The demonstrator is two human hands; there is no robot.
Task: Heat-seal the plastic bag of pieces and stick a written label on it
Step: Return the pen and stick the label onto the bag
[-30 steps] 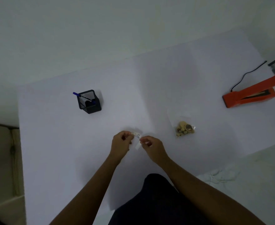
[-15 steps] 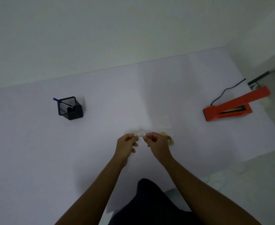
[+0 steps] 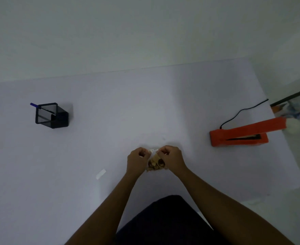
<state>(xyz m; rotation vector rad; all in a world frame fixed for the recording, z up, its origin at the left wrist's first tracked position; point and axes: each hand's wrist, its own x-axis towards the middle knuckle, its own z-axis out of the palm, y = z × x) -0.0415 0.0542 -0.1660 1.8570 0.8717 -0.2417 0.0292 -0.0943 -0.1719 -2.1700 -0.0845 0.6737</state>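
Two hands, left (image 3: 137, 159) and right (image 3: 172, 157), pinched label (image 3: 154, 150) by its ends, long axis 9-to-3; bag of pieces (image 3: 155, 164) lay directly beneath at 6, between both hands.

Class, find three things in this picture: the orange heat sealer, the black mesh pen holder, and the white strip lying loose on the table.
orange heat sealer (image 3: 237, 139): head view, on its base.
black mesh pen holder (image 3: 52, 115): head view, on its mesh side wall.
white strip (image 3: 101, 174): head view, at its middle.
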